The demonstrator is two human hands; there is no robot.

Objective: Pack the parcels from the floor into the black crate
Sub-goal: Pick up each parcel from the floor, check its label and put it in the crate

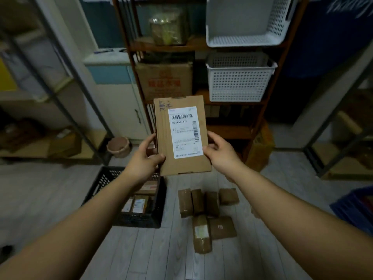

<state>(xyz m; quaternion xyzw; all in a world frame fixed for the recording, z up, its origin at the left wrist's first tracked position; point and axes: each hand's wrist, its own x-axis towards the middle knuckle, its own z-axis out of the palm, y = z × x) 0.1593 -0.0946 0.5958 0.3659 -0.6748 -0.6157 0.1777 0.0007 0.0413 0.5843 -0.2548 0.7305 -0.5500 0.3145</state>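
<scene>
A flat brown cardboard parcel (pixel 163 136) with a white shipping label is held up in the air, label facing me. My left hand (pixel 144 160) grips its lower left edge, thumb on the front. My right hand (pixel 219 152) grips its right edge. Below and left of the parcel stands the black crate (pixel 159 207) on the floor, with a few labelled parcels inside. Several brown taped parcels (pixel 205 209) lie on the floor just right of the crate.
A wooden shelf unit (pixel 260 118) stands straight ahead with a cardboard box (pixel 165 79) and white baskets (pixel 238 79). Metal racks flank both sides. A small pink bin (pixel 119 147) sits by the cabinet. A blue crate (pixel 355 209) is at the right edge.
</scene>
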